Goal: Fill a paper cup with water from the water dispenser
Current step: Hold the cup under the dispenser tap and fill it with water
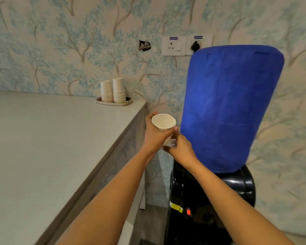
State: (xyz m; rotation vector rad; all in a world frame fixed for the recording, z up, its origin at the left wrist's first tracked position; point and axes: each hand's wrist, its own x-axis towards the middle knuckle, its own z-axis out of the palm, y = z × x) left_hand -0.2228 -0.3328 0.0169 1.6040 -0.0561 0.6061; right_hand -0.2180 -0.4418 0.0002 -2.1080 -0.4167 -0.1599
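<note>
A white paper cup [163,122] is held in the air between the counter and the dispenser, its mouth tilted toward me and empty inside. My left hand [155,135] wraps around its side. My right hand [181,149] touches the cup's bottom with its fingertips. The water dispenser has a black body [201,200] low at the right and a bottle under a blue cloth cover [231,106] on top, just right of the cup. Its taps are hidden from this angle.
A grey counter [51,147] fills the left; at its far corner a small tray [114,102] carries two stacks of paper cups [113,92]. Wall sockets [174,45] with a plug sit above the dispenser on the patterned wall.
</note>
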